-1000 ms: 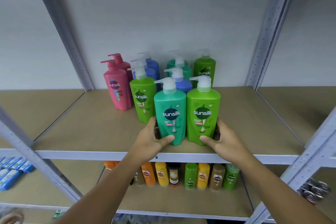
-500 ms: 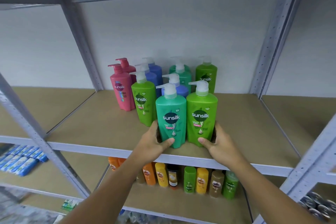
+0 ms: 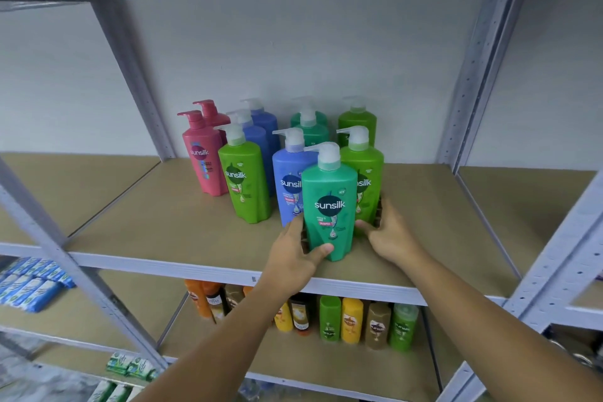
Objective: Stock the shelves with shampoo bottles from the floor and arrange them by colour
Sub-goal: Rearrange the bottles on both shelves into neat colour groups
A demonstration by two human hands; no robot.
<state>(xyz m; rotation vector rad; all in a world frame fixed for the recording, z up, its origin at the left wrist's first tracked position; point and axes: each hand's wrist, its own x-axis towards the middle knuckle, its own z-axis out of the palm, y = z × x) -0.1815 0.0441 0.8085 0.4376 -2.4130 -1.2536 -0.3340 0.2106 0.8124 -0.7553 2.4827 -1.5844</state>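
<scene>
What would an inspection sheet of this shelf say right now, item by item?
Surface: brown shelf board, grey metal frame.
Job's things: teal bottle upright at the front edge; blue bottle and light green bottle just behind; pink bottles at back left.
Clutter: nothing seen.
Hands: left hand grips the teal bottle; right hand holds the light green bottle.
Cables: nothing seen.
Surroundings: small bottles on the shelf below; blue packets lower left; white wall behind.

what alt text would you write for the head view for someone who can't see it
A person's left hand grips a teal Sunsilk pump bottle at the front of a metal-framed shelf, while the right hand holds a green Sunsilk bottle just behind it. Pink, blue, teal and green pump bottles stand further back.
</scene>
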